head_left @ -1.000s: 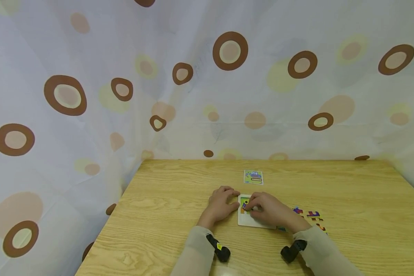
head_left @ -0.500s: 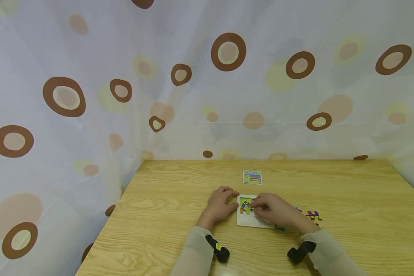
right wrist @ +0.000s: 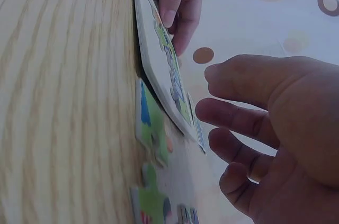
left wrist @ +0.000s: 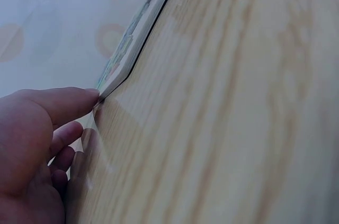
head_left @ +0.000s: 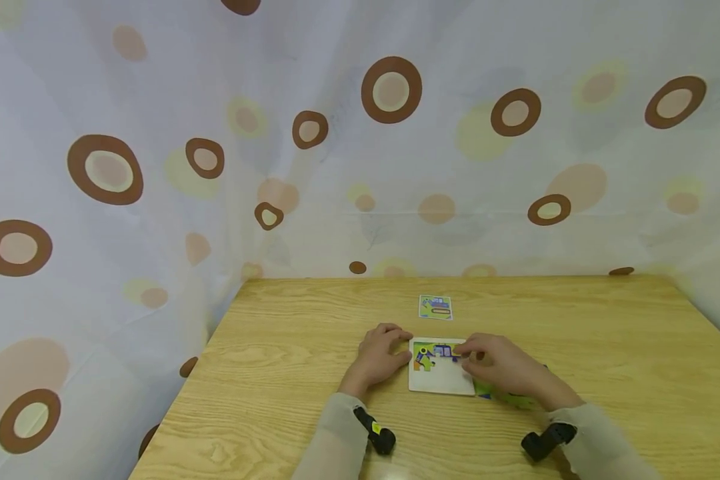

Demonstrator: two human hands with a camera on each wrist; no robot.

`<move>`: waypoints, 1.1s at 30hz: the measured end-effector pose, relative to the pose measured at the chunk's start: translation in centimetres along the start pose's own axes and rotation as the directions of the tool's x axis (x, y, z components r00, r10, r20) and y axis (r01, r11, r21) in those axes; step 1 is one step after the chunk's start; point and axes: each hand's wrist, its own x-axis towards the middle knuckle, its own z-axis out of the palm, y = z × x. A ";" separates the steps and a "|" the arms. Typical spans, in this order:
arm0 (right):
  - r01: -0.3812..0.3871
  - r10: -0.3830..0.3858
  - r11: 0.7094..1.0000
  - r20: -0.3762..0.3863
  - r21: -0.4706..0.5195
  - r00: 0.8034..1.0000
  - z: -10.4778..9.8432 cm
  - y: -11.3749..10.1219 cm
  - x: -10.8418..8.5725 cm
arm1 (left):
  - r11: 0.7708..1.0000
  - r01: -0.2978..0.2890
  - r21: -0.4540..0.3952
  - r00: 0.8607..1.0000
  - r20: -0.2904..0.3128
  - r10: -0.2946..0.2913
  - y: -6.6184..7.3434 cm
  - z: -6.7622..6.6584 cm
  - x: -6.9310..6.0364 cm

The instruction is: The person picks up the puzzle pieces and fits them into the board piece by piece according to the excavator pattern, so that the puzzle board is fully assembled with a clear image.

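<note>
A white puzzle tray [head_left: 441,383] lies on the table, with jigsaw pieces [head_left: 423,361] set along its upper part and left side; its lower part is bare white. At the tray's left edge, my left hand [head_left: 377,357] touches the frame, its thumb [left wrist: 69,102] straight against a corner in the left wrist view. Over the tray's upper right corner hovers my right hand [head_left: 504,365]. The right wrist view shows its fingers [right wrist: 238,118] loosely bent, apart from the thumb, with nothing between them.
Loose jigsaw pieces [right wrist: 151,123] lie on the table right of the tray, partly hidden under the right arm in the head view. A small picture card [head_left: 435,307] of a vehicle lies behind the tray. A patterned curtain [head_left: 336,167] hangs behind the wooden table [head_left: 276,373].
My right hand has moved rightward across the tray, uncovering more pieces along its upper part. The left hand stays at the tray's left edge. The head view has shifted slightly.
</note>
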 end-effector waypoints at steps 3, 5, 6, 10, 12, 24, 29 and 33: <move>-0.006 0.006 1.000 -0.008 -0.010 1.000 -0.4 0.3 -0.4 | 1.000 0.004 -0.004 1.000 0.001 -0.004 -0.1 -0.1 0.0; -0.028 0.028 1.000 -0.008 -0.010 1.000 -0.7 0.5 -0.8 | 1.000 -0.002 -0.008 1.000 -0.002 0.002 -0.1 -0.1 0.0; -0.038 0.038 0.999 -0.009 -0.009 0.999 -0.8 0.6 -0.9 | 1.000 -0.003 -0.008 1.000 -0.002 0.003 -0.1 -0.1 0.0; -0.043 0.042 0.999 -0.030 -0.024 0.999 -1.4 1.0 -1.8 | 1.000 -0.010 -0.005 1.000 -0.005 0.010 -0.2 0.0 0.1; -0.029 0.027 0.999 -0.045 -0.044 0.999 -1.6 1.3 -2.1 | 1.000 -0.013 -0.003 1.000 -0.004 0.013 -0.1 0.0 0.1; -0.012 0.011 0.999 -0.029 -0.048 1.000 -2.9 3.1 -4.2 | 1.000 0.002 -0.002 1.000 0.001 -0.002 0.3 -0.2 -0.1; -0.023 0.022 0.998 -0.018 -0.051 1.000 -3.4 3.8 -4.9 | 1.000 0.008 -0.001 1.000 0.004 -0.008 0.3 -0.2 -0.1; -0.050 0.049 0.998 -0.012 -0.044 0.999 -3.5 4.3 -5.1 | 1.000 0.009 0.001 1.000 0.005 -0.009 0.3 -0.3 -0.2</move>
